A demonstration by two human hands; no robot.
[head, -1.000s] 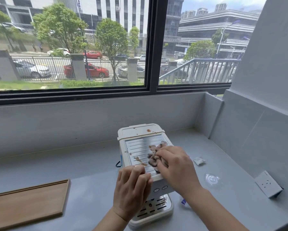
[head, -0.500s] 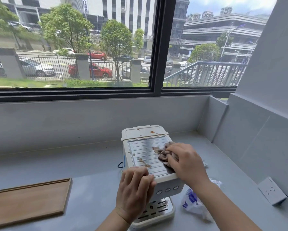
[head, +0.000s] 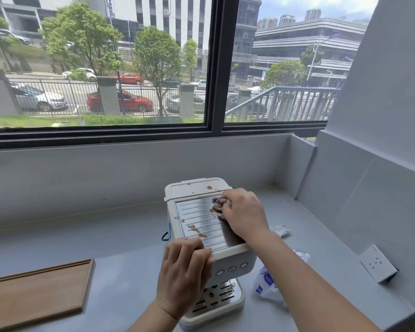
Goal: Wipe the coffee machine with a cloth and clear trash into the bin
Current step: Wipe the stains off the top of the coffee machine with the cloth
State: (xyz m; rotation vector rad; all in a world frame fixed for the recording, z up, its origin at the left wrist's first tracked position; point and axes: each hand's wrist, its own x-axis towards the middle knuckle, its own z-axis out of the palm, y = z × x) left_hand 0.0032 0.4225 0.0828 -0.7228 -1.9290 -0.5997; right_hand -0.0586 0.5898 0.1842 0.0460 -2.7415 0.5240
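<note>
Two hands are shown at the machine (head: 209, 236), which stands on the counter (head: 120, 255) with its ridged top plate (head: 201, 221) running lengthwise away from the viewer. At far left a wooden tray (head: 36, 291) lies well apart and is not involved. The left hand (head: 185, 271) is curled over the near left corner of the machine, fingers closed against the edge, apparently to steady it; nothing else is held. Brown smears (head: 198, 232) are seen on the plate between the two hands, nearer the left hand and toward the viewer from the cloth (head: 217, 204). The right hand (head: 245, 214) is bunched around the cloth and pressed on the far right part of the plate; a further spot (head: 209, 187) lies just beyond, on the lid. The coming stroke is judged to run back along the plate's long axis and leftward. Right of the machine, two wrappers (head: 266, 282) (head: 282, 231) rest on the counter, nearer the right arm; no bin is in view
</note>
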